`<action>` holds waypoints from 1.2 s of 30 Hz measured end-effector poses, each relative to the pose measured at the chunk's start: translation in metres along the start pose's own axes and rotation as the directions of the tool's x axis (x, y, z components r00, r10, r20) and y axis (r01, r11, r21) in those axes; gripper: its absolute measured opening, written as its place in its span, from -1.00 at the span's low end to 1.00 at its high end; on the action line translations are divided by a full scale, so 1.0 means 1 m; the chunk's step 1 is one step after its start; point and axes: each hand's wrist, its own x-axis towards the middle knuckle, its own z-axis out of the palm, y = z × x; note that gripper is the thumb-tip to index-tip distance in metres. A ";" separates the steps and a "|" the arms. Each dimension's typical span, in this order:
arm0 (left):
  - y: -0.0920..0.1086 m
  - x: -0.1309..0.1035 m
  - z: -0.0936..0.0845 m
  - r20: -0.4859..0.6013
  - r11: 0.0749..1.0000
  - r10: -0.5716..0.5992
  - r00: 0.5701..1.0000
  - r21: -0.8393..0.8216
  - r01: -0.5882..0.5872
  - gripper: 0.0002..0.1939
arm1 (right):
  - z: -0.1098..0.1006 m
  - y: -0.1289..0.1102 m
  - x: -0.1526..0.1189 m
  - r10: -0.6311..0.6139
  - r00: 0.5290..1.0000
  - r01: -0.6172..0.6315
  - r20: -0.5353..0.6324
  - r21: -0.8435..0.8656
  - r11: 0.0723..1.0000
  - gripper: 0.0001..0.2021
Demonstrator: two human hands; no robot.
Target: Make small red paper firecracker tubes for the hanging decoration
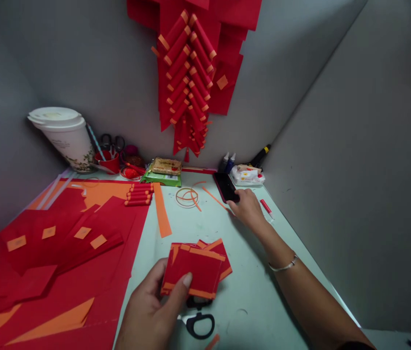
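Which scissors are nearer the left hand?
The scissors on the table, partly hidden by red cards in the left hand; the other scissors stand handles-up in the red cup.

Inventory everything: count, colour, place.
Cards: several, red/orange, foreground
Phone: one, black, back right
Scissors: two, black-handled, below cards and in pot
Pot: one, red, back left
Cup: one, white, back left
Paper: many, red/orange, left
Rolls: several, red/orange, back left
Strips: several, orange, centre
Rings: uncertain, tan, centre
Decoration: one, red/orange, wall
Packets: two, green/gold, back centre
Bottles: two, dark/blue, back right
Pack: one, white, back right
Tool: one, black/yellow, back right
Stick: one, red/white, right edge
Table: one, pale green, beneath
Bracelet: one, silver, right arm
Left hand: one, bare, holding cards
Right hand: one, bare, at phone
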 end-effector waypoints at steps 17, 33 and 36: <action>0.005 -0.002 0.002 -0.027 0.983 -0.076 0.997 -0.169 0.070 -0.50 | -0.019 -0.047 0.001 -0.130 0.980 0.144 0.148 -0.089 0.986 -0.73; 0.004 -0.003 0.000 0.037 0.983 -0.076 0.996 -0.162 0.081 -0.55 | -0.003 -0.042 -0.003 0.057 0.974 -0.034 0.219 -0.107 0.994 -0.67; 0.003 -0.003 0.002 -0.002 0.985 -0.034 0.999 -0.169 0.033 -0.60 | -0.005 -0.052 0.002 0.006 0.989 -0.006 0.145 -0.001 1.000 -0.76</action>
